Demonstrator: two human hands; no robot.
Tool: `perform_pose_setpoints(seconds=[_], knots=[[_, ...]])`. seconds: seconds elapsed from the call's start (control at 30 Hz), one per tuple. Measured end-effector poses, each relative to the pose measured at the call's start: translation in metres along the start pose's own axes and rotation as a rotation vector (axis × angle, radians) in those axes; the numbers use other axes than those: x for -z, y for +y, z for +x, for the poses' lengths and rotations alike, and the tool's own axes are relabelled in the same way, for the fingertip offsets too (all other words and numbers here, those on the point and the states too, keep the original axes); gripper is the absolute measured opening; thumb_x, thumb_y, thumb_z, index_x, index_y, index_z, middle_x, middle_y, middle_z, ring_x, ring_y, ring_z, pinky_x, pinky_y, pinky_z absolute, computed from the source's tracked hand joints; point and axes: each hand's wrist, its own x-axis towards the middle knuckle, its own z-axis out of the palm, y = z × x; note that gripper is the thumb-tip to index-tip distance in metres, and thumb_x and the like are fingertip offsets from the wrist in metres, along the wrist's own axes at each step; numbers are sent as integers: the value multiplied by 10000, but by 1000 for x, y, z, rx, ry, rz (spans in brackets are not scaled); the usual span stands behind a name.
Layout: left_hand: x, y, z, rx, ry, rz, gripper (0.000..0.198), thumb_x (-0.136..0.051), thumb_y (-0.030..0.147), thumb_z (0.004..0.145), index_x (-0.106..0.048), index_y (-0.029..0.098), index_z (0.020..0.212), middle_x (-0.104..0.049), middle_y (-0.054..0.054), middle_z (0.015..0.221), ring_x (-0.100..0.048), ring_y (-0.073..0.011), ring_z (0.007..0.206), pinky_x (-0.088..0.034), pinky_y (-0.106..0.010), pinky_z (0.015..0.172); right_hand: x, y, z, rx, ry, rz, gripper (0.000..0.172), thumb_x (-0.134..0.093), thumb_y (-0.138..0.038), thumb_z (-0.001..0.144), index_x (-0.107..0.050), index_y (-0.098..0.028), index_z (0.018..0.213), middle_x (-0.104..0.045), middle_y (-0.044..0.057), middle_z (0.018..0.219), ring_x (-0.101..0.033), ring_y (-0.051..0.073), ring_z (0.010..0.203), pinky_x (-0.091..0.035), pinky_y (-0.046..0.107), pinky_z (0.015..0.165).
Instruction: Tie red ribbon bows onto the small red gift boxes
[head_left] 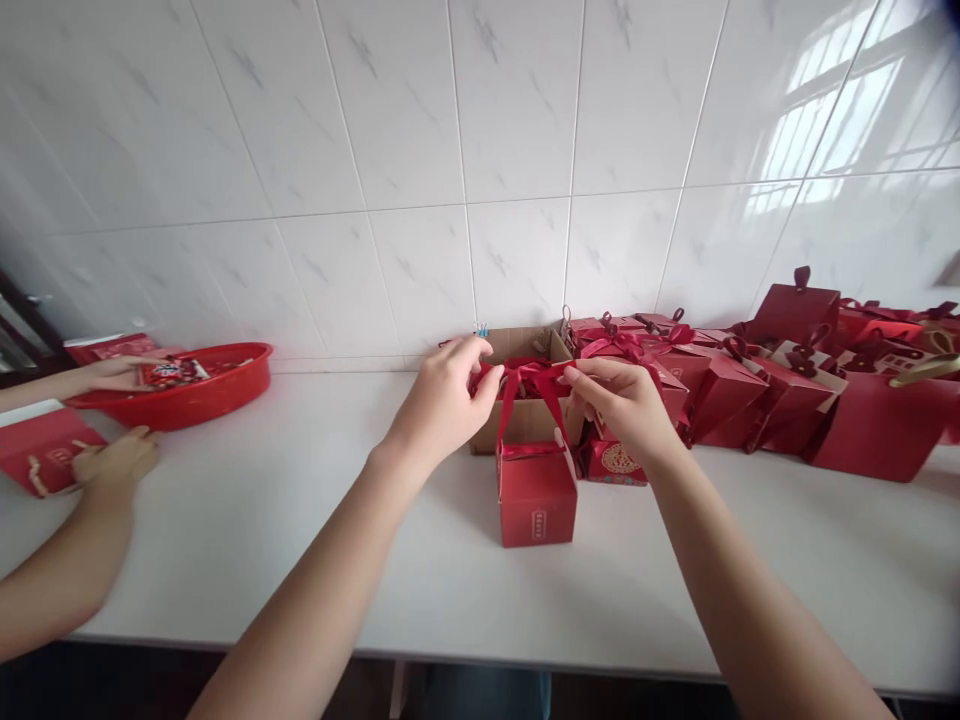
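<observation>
A small red gift box (537, 492) stands upright on the white table (300, 520) in front of me. A red ribbon (525, 378) runs across its top. My left hand (442, 400) pinches the ribbon's left end, fingers closed. My right hand (626, 405) pinches the right end, fingers closed. Both hands hover just above the box, with the ribbon stretched between them.
An open cardboard box (525, 350) sits behind the gift box against the tiled wall. Several finished red gift boxes (787, 390) crowd the right side. At the left, another person's hands (112, 460) work beside a red tray (202, 390) and a flat red box (37, 450).
</observation>
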Motion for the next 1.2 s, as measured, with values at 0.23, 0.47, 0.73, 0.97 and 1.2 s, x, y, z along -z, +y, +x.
perform_pose_setpoints(seconds=[0.23, 0.47, 0.73, 0.97, 1.2], knots=[[6, -29, -27, 4, -40, 124, 186, -516, 273, 852, -668, 172, 817, -518, -56, 847, -534, -194, 801, -468, -334, 750, 9, 29, -28, -149, 255, 33, 355, -649, -507, 719, -629, -153, 715, -569, -5, 524, -458, 91, 415, -334, 219, 394], [12, -53, -68, 200, -144, 35, 213, -513, 304, 819, -607, 180, 673, -522, -29, 776, -555, -158, 707, -451, -281, 695, 28, 51, -66, -214, 317, -120, 411, -604, -557, 690, -620, -148, 721, -582, 25, 528, -483, 131, 426, -354, 246, 402], [-21, -72, -114, 377, -247, 62, 205, -505, 307, 805, -593, 195, 657, -571, -30, 753, -561, -159, 657, -439, -271, 653, 43, 82, -103, -283, 270, -412, 248, -525, -405, 705, -592, -174, 645, -625, 39, 541, -604, 190, 485, -431, 285, 540], [-20, -88, -143, 534, -319, 116, 178, -537, 290, 765, -574, 205, 613, -601, -15, 755, -596, -200, 711, -395, -350, 767, 74, 96, -121, -387, 252, -597, 180, -544, -285, 627, -515, -214, 465, -550, 24, 448, -524, 195, 472, -358, 298, 522], [-11, -87, -145, 637, -289, 13, 155, -536, 294, 729, -548, 203, 604, -605, -39, 856, -570, -245, 884, -363, -378, 833, 84, 96, -130, -439, 255, -555, 172, -550, -310, 632, -531, -215, 490, -525, 15, 440, -474, 194, 486, -331, 302, 523]])
